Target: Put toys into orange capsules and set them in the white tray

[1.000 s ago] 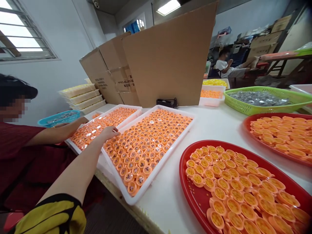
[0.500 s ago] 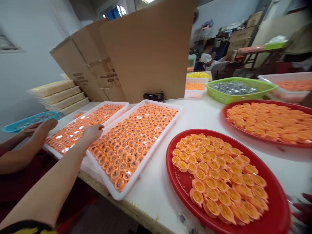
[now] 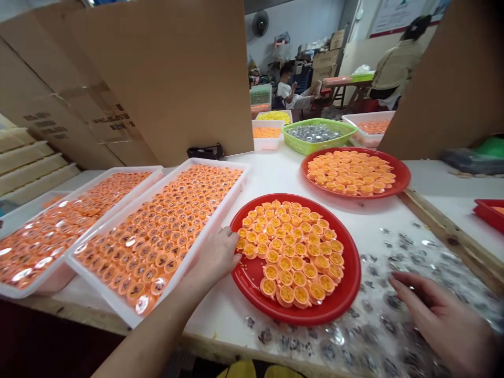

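Note:
My left hand (image 3: 220,253) is at the left rim of a round red tray (image 3: 354,273). Its thumb and forefinger are apart beside the outermost small orange cups (image 3: 289,262) with yellow contents, and I cannot tell whether they touch one. To the right of this tray, my right hand (image 3: 443,310) hovers low over scattered clear discs with dark prints (image 3: 370,336). Its thumb and forefinger tips come together in a pinch; anything between them is too small to make out. The other fingers are mostly hidden.
A white tray (image 3: 220,223) of orange cups with printed tops is left of my left arm, with a similar tray (image 3: 49,283) beyond. Behind stand another red tray (image 3: 403,176), a green basket (image 3: 307,147) and cardboard screens (image 3: 189,73). A wooden strip (image 3: 468,244) runs along the right.
The view has swung right. My left hand has gone from above the white trays to the red tray's left edge. My right hand has come into view; the neighbouring person's arms have left it.

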`<state>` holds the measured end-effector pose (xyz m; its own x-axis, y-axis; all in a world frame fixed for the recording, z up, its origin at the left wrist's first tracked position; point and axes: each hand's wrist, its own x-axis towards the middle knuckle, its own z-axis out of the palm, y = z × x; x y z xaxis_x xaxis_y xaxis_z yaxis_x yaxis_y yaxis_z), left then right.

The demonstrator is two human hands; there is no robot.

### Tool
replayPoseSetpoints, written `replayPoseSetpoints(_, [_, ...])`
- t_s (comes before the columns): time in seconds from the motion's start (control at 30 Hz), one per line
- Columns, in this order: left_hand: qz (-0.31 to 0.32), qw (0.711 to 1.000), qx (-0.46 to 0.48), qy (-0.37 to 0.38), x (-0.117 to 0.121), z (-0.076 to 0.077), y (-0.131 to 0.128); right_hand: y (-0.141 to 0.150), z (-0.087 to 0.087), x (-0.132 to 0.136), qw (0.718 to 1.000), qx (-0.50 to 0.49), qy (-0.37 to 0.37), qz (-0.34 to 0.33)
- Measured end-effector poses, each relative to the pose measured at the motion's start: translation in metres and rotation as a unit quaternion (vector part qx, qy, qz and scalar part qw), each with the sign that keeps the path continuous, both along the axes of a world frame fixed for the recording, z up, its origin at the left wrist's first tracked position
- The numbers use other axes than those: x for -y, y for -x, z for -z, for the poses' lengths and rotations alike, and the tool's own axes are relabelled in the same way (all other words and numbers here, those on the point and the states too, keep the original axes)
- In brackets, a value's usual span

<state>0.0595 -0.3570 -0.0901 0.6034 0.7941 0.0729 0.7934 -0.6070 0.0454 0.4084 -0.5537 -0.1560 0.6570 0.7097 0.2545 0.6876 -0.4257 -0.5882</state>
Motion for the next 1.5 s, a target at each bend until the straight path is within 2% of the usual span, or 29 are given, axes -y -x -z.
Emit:
replayPoseSetpoints(0.1, [0.014, 1.0, 0.019, 0.007, -0.002, 0.007, -0.001, 0.012, -0.018, 0.001, 0.997, -0.073, -0.004, 0.024])
replayPoseSetpoints(0.17, [0.03, 0.999, 0.029, 0.019, -0.002, 0.01, 0.0, 0.015, -0.022, 0.0, 0.995, -0.087, -0.014, 0.043])
replayPoseSetpoints(0.33, [0.05, 0.997, 0.039, 0.044, -0.003, 0.015, -0.006, 0.011, -0.011, -0.002, 0.994, -0.094, -0.036, 0.029])
replayPoseSetpoints(0.5, [0.072, 0.996, 0.037, 0.047, 0.006, 0.012, -0.008, 0.007, -0.002, 0.002, 0.994, -0.085, -0.069, 0.01])
replayPoseSetpoints(0.73, [0.093, 0.995, 0.014, 0.013, 0.01, 0.011, -0.007, 0.009, -0.004, 0.0, 0.997, -0.007, -0.063, -0.039])
replayPoseSetpoints(0.83, [0.1, 0.995, 0.011, 0.028, 0.012, 0.007, -0.006, 0.01, -0.007, 0.002, 0.997, 0.016, -0.059, -0.047])
replayPoseSetpoints(0.9, [0.087, 0.995, 0.015, 0.042, 0.015, 0.002, -0.003, 0.011, -0.01, 0.005, 0.996, 0.036, -0.044, -0.071])
replayPoseSetpoints(1.0, [0.052, 0.996, 0.034, 0.065, 0.021, -0.006, 0.003, 0.009, -0.011, 0.013, 0.987, 0.111, 0.039, -0.108])
replayPoseSetpoints(1.07, [0.041, 0.994, 0.038, 0.093, 0.023, -0.009, 0.007, 0.004, -0.007, 0.018, 0.972, 0.172, 0.098, -0.122])
replayPoseSetpoints(1.13, [0.039, 0.992, 0.046, 0.115, 0.024, -0.01, 0.008, -0.003, -0.002, 0.021, 0.962, 0.202, 0.12, -0.136])
replayPoseSetpoints(1.23, [0.033, 0.99, 0.098, 0.1, 0.024, -0.01, 0.008, -0.01, 0.005, 0.022, 0.962, 0.196, 0.117, -0.15])
replayPoseSetpoints(1.33, [0.035, 0.988, 0.122, 0.084, 0.024, -0.007, 0.007, -0.012, 0.004, 0.021, 0.969, 0.161, 0.118, -0.145])
replayPoseSetpoints(1.43, [0.035, 0.988, 0.111, 0.105, 0.022, -0.001, 0.009, -0.01, -0.001, 0.02, 0.973, 0.127, 0.13, -0.14])
replayPoseSetpoints(1.5, [0.023, 0.982, 0.136, 0.126, 0.022, 0.001, 0.011, -0.008, -0.005, 0.019, 0.976, 0.112, 0.13, -0.132])
